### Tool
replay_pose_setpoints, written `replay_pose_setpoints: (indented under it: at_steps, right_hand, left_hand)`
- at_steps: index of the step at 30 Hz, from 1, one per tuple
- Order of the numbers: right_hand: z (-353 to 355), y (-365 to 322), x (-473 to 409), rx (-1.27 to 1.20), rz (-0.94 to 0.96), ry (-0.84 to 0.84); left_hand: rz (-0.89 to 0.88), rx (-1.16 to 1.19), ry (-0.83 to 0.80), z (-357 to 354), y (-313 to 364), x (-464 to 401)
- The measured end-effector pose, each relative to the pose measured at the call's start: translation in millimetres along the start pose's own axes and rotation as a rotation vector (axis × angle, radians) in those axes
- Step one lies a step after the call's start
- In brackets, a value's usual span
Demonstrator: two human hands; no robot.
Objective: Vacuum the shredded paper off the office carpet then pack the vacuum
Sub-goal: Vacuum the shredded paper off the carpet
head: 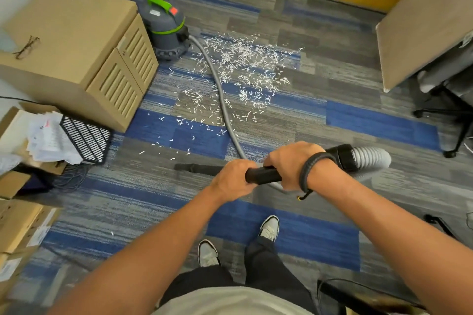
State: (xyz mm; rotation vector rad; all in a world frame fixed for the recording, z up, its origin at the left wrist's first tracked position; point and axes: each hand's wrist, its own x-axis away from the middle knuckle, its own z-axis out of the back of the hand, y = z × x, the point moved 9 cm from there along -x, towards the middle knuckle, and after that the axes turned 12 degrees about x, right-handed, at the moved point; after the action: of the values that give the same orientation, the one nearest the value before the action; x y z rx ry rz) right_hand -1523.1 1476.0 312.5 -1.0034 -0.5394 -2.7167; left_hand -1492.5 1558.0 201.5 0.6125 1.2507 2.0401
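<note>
Both the left hand (234,179) and right hand (290,165) grip the wand (263,174); shredded paper (243,69) spreads beyond it toward the vacuum (166,28) beside the cabinet (76,51).

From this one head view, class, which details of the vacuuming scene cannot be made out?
- Wand: its middle hidden under the left hand and right hand.
- Nozzle tip: blurred; the opening cannot be made out.
- Vacuum: label too small to read.
- Office chair: cut off by the right edge.
</note>
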Motion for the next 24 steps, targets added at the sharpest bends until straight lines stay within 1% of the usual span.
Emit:
replay_pose_setpoints:
  at_steps: [7, 10, 15, 18, 21, 24]
  right_hand:
    - [5, 4, -1, -0.019, -0.041, -0.004]
    - [6, 4, -1, -0.023, -0.041, -0.007]
    - [5, 1, 1, -0.028, -0.085, 0.027]
    - [1, 2, 3, -0.028, -0.096, 0.023]
    - [-1, -6, 4, -0.044, -0.073, 0.002]
    - [5, -20, 0, -0.05, -0.041, 0.006]
  left_hand:
    - [0.045, -0.022, -0.03, 2, -8, -10]
    - [0.035, -0.036, -0.049, 3, -8, -13]
    - [0.007, -0.011, -0.027, 0, -8, -14]
    - [0.012, -0.02, -0.073, -4, -8, -15]
    - [-0.019, -0.052, -0.134, -4, -6, -10]
    - [0.002, -0.06, -0.136, 5, -13, 3]
